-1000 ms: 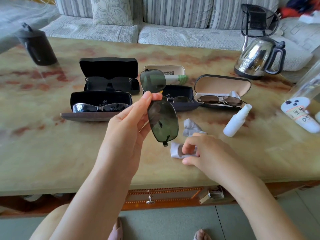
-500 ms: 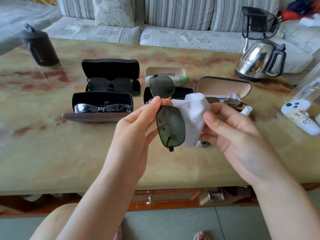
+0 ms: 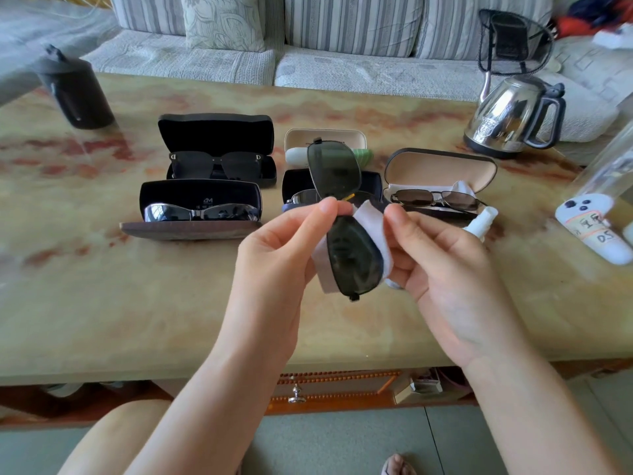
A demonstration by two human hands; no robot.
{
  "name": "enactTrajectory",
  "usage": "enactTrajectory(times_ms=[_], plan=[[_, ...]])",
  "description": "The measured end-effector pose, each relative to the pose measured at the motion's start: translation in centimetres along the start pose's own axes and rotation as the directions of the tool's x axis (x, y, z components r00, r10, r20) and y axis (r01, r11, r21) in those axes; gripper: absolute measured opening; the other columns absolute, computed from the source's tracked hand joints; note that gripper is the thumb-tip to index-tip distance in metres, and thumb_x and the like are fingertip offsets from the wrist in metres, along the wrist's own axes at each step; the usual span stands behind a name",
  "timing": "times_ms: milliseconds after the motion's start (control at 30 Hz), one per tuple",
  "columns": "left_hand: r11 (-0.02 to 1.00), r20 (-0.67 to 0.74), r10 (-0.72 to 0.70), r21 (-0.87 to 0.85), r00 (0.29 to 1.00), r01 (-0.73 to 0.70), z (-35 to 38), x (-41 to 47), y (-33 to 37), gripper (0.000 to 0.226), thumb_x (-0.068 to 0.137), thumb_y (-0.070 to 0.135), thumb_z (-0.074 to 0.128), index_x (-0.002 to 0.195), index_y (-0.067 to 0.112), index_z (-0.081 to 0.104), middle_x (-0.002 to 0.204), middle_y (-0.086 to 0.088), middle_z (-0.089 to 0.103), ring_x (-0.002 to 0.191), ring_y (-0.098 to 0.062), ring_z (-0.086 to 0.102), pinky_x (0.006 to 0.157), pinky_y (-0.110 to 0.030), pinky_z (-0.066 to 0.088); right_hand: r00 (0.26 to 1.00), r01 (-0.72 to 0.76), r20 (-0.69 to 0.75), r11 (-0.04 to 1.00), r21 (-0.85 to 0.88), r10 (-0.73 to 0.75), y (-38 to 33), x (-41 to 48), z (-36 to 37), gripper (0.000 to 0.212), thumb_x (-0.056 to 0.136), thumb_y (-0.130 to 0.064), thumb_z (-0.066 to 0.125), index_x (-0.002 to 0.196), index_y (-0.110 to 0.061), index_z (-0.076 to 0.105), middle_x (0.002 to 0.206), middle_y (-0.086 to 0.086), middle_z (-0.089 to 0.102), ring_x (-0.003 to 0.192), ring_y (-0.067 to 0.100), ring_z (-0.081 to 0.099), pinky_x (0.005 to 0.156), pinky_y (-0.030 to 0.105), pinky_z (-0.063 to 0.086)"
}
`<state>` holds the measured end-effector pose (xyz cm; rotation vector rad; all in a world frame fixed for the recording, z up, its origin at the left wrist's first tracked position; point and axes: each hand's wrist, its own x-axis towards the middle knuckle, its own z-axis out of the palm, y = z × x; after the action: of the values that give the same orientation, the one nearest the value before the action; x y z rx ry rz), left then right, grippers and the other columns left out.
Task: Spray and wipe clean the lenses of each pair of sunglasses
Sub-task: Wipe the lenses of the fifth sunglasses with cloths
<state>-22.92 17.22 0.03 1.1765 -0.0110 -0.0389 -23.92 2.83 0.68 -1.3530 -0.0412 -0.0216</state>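
Note:
My left hand [image 3: 274, 248] pinches the bridge of dark green clip-on sunglasses [image 3: 352, 255], held on end above the table. Behind the lower lens sits a white cloth [image 3: 371, 221], held there by my right hand [image 3: 442, 265], whose thumb presses the cloth's top edge. The upper lens [image 3: 334, 169] stands free. A white spray bottle [image 3: 481, 222] lies on the table just beyond my right hand, partly hidden by it. Open cases behind hold a black pair [image 3: 215, 162], a mirrored pair [image 3: 202, 212] and a thin metal-framed pair [image 3: 435, 198].
A marbled table [image 3: 102, 303] carries a steel kettle [image 3: 513, 114] at the back right, a black jug [image 3: 73, 90] at the back left and a white controller [image 3: 596, 228] at the right edge. A striped sofa [image 3: 274, 60] runs behind the table.
My right hand picked the cloth up off the table, raised it and laid it behind the lower lens. My left hand kept the sunglasses up and shifted slightly right.

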Motion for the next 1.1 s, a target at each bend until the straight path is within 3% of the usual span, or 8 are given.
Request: enactTrajectory(times_ms=[233, 300, 433, 567, 700, 767, 900, 1100], plan=[[0.997, -0.001, 0.049, 0.061, 0.999, -0.049, 0.18, -0.33, -0.14, 0.035, 0.071, 0.036, 0.066, 0.093, 0.011, 0.076, 0.094, -0.008, 0.075, 0.096, -0.023, 0.07, 0.082, -0.03, 0.058, 0.993, -0.113, -0.041, 0.98, -0.162, 0.108, 0.64, 0.09, 0.5, 0.049, 0.057, -0.046, 0.075, 0.092, -0.014, 0.068, 0.089, 0.009, 0.075, 0.087, 0.022, 0.07, 0.079, 0.035, 0.054], [0.998, 0.003, 0.047, 0.049, 0.999, -0.047, 0.28, -0.4, -0.07, 0.036, 0.071, 0.036, 0.066, 0.094, 0.01, 0.076, 0.094, -0.008, 0.075, 0.094, -0.021, 0.07, 0.081, -0.027, 0.058, 0.994, -0.108, 0.001, 0.964, -0.242, 0.112, 0.51, 0.07, 0.5, 0.047, 0.063, -0.05, 0.072, 0.092, -0.013, 0.074, 0.094, 0.009, 0.075, 0.096, 0.023, 0.069, 0.086, 0.034, 0.05], [0.997, -0.003, 0.056, 0.056, 0.998, -0.055, 0.6, -0.57, 0.01, 0.033, 0.073, 0.033, 0.065, 0.094, 0.01, 0.076, 0.089, -0.004, 0.076, 0.086, -0.009, 0.071, 0.072, -0.015, 0.053, 0.996, -0.063, 0.05, 0.97, -0.234, 0.076, 0.09, -0.01, 0.28, 0.031, 0.073, -0.039, 0.071, 0.09, -0.013, 0.077, 0.09, 0.004, 0.077, 0.09, 0.011, 0.069, 0.079, 0.018, 0.045], [0.996, 0.007, 0.061, 0.071, 0.998, -0.061, 0.82, -0.66, -0.02, 0.031, 0.075, 0.032, 0.064, 0.093, 0.009, 0.076, 0.088, -0.003, 0.076, 0.083, -0.009, 0.071, 0.071, -0.018, 0.056, 0.99, -0.078, 0.102, 0.982, -0.171, 0.097, 0.25, 0.03, 0.35, 0.03, 0.073, -0.027, 0.078, 0.096, -0.008, 0.077, 0.095, 0.01, 0.076, 0.099, 0.019, 0.07, 0.088, 0.022, 0.044], [0.997, 0.016, 0.024, 0.076, 1.0, -0.025, 0.69, -0.68, -0.24, 0.026, 0.077, 0.034, 0.065, 0.082, 0.011, 0.076, 0.089, -0.009, 0.076, 0.094, -0.021, 0.071, 0.085, -0.027, 0.056, 0.998, -0.055, -0.027, 0.987, -0.149, 0.052, 0.26, -0.02, 0.93, 0.031, 0.062, -0.039, 0.075, 0.075, -0.011, 0.076, 0.07, -0.001, 0.072, 0.067, 0.004, 0.063, 0.065, 0.011, 0.043], [0.996, 0.025, 0.006, 0.085, 1.0, -0.009, 0.7, -0.77, -0.32, 0.026, 0.078, 0.036, 0.064, 0.076, 0.013, 0.075, 0.09, -0.01, 0.075, 0.095, -0.022, 0.07, 0.09, -0.03, 0.055, 0.998, -0.041, -0.053, 0.99, -0.138, 0.034, 0.32, -0.1, 1.04, 0.035, 0.061, -0.045, 0.072, 0.072, -0.012, 0.076, 0.069, 0.001, 0.072, 0.068, 0.006, 0.063, 0.062, 0.013, 0.045], [0.999, -0.016, 0.008, 0.045, 1.0, -0.008, 0.87, -0.88, -0.04, 0.027, 0.075, 0.035, 0.065, 0.084, 0.013, 0.077, 0.085, -0.008, 0.076, 0.079, -0.014, 0.071, 0.075, -0.021, 0.056, 0.998, -0.052, 0.039, 0.992, -0.116, 0.057, 0.39, -0.01, 0.77, 0.032, 0.068, -0.037, 0.073, 0.085, -0.01, 0.078, 0.087, 0.008, 0.076, 0.086, 0.013, 0.068, 0.078, 0.018, 0.05], [0.999, -0.053, 0.01, 0.039, 0.999, -0.008, 0.67, -0.87, 0.12, 0.029, 0.071, 0.036, 0.064, 0.084, 0.015, 0.078, 0.083, -0.005, 0.076, 0.081, -0.01, 0.071, 0.07, -0.017, 0.055, 0.988, -0.093, 0.099, 0.975, -0.204, 0.115, -0.09, -0.03, 0.42, 0.024, 0.065, -0.03, 0.078, 0.081, -0.011, 0.078, 0.083, 0.011, 0.076, 0.08, 0.018, 0.068, 0.081, 0.028, 0.049]])
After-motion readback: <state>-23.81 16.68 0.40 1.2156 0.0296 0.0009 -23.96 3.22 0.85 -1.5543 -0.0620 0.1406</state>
